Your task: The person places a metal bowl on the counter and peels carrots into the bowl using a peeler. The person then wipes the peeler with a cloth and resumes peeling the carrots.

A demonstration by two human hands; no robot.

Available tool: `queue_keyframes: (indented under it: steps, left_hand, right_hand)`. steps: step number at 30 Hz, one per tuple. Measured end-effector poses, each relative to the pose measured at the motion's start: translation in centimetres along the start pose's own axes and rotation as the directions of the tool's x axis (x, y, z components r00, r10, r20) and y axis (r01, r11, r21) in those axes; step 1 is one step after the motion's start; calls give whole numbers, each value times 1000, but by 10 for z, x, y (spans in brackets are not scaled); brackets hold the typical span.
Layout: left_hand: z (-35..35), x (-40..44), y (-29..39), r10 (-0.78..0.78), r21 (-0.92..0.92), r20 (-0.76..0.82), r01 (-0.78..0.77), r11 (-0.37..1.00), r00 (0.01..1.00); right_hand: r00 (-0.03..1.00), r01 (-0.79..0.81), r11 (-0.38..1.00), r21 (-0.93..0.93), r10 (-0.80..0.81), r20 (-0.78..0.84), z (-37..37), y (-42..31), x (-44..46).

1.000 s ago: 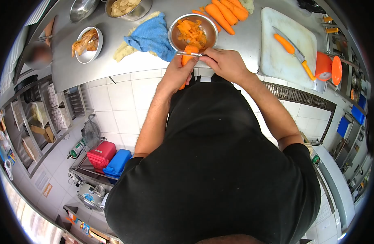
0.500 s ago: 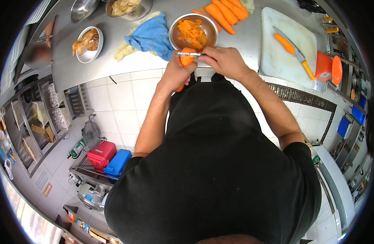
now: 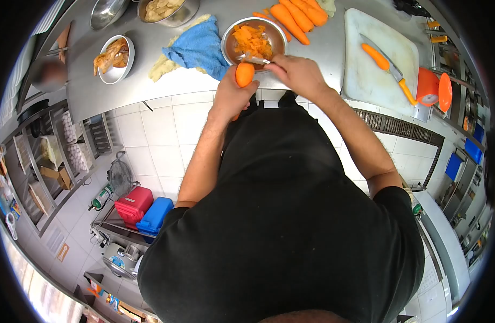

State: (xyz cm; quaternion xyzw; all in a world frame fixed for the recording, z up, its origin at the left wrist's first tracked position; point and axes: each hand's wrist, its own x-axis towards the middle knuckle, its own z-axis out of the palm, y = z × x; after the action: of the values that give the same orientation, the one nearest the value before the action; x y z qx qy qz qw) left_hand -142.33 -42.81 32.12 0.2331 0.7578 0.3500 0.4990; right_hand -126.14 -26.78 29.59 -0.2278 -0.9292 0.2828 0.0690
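My left hand (image 3: 230, 92) is wrapped round a carrot (image 3: 245, 75), whose orange upper end sticks out above the fingers. In my right hand (image 3: 301, 75) is a metal peeler (image 3: 254, 59), its blade just past the carrot's tip and over the near rim of a steel bowl (image 3: 227, 43). Orange carrot peelings (image 3: 251, 40) lie heaped in that bowl. Several peeled-looking carrots (image 3: 290, 21) rest on the steel counter behind and right of it. Left of the bowl is a crumpled blue cloth (image 3: 196, 46) on a yellowish one.
On the right, a white cutting board (image 3: 366, 75) bears a knife (image 3: 395, 72) and a carrot piece. A white bowl (image 3: 130, 62) with what looks like cooked poultry stands at the left, near a steel bowl (image 3: 185, 16) of pale slices. An orange container (image 3: 428, 86) stands beside the board.
The peeler has moved off the carrot, forward to the bowl's near edge. My left hand still grips the carrot, now tilted a little differently.
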Motion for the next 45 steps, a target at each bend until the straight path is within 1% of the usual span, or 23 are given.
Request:
queue_keyframes:
  steps: [3,6,7,9,12,15,16,19,21,22,24,25,26,29,30,33,34,36,37,39,41,42,45]
  left_hand:
    - [1,-4,4,-37,17,-20,38,999,999]
    - [2,0,-2,-44,-198,-3,43,979,999]
    - [4,1,0,-21,-200,1,20,980,1000]
    - [4,-1,0,19,-202,6,-18,979,1000]
    - [-2,3,-4,-6,-112,89,16,994,996]
    - [-5,-1,0,-23,-101,58,29,995,998]
    - [-5,-2,1,-20,-112,54,26,993,998]
    - [-5,-4,1,-22,-131,18,24,991,1000]
    - [-3,1,2,-22,-115,2,22,993,1000]
    - [-2,6,2,-10,-114,29,13,993,1000]
    - [-4,8,-4,-2,-108,81,11,994,997]
    - [-5,8,-5,8,-91,61,-2,996,998]
    - [-5,8,-7,15,-74,43,-12,997,999]
    - [-6,5,-4,23,-42,-19,-24,999,1000]
    - [-6,3,-2,23,-35,-37,-25,999,999]
    - [-6,-4,8,-7,-97,-4,6,995,1000]
    - [-7,-4,7,-20,-123,-18,18,992,1000]
    - [-2,-3,8,-45,-176,-23,40,984,999]
    - [-1,-1,6,-32,-166,-25,28,986,999]
    - [1,0,-1,-11,-144,-32,6,990,999]
    - [0,2,-4,45,-130,-41,-50,990,998]
    - [0,2,-4,73,-122,-44,-77,989,996]
    - [-1,-4,5,64,-55,-46,-67,996,997]
  right_hand:
    - [981,-172,982,-74,177,75,-9,21,8]
    - [998,-50,999,5,49,50,-8,10,1]
    - [999,3,1000,29,-4,35,-9,3,2]
    - [997,36,996,79,-41,70,-6,-14,-2]
    - [993,57,993,101,-66,95,0,-16,0]
    - [993,-72,996,-59,77,91,6,11,9]
    - [987,-116,992,-60,121,103,6,20,11]
    - [995,-85,995,46,83,49,-1,18,5]
    - [998,-5,997,75,0,60,-3,0,0]
    - [997,39,996,85,-44,60,-5,-8,2]
    - [993,44,998,46,-49,104,-5,-21,0]
    - [991,50,998,28,-53,124,-5,-24,1]
    - [993,68,998,11,-69,97,-1,-16,1]
    - [998,48,999,5,-48,38,0,1,4]
    - [1000,8,998,-58,-7,17,0,4,5]
    - [976,-188,974,-130,200,89,-8,13,10]
    - [977,-190,977,-93,198,85,-10,10,11]
    - [997,-59,998,-11,59,39,-8,-2,5]
    - [1000,11,1000,27,-11,10,-7,-9,4]
    - [996,31,999,19,-33,80,-8,-23,2]
    - [991,45,999,6,-45,128,-9,-30,1]
    - [993,33,999,-27,-30,112,-5,-23,3]
    - [987,-113,979,-170,130,91,-5,11,11]
